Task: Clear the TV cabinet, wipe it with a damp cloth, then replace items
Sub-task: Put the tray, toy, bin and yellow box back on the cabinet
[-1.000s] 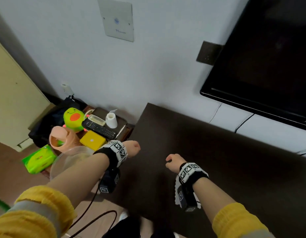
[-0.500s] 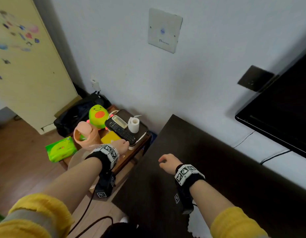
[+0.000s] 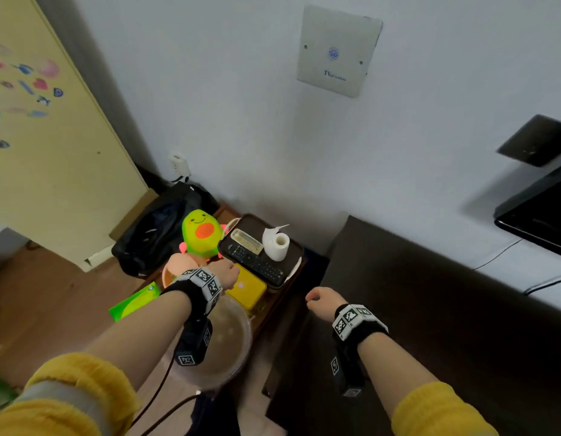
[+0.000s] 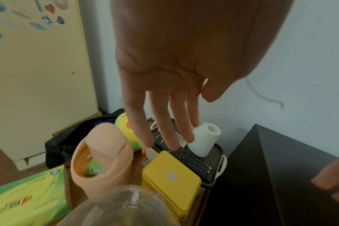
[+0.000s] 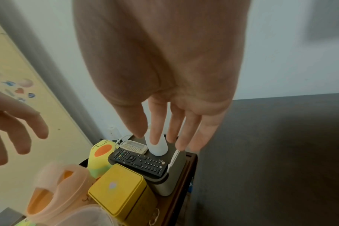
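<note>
Both hands reach forward, the left hand (image 4: 170, 64) and right hand (image 5: 164, 76) empty (fingers straight, slightly spread)

Dark brown TV cabinet (image 3: 430, 309) top bare; black remote (image 3: 257, 262), white paper roll (image 3: 277, 245), yellow tin (image 3: 246, 287) crowded on side stand at its 9 o'clock.

Wall plate (image 3: 339, 51): white, upper centre of the frame, marked "TV"; dark plate (image 3: 535, 140) at right edge
Door (image 3: 49, 136): cream, upper left, bearing coloured stickers
Black bag (image 3: 156, 234): on the floor, centre left, against the wall
Television (image 3: 543, 215): black, right edge
</note>
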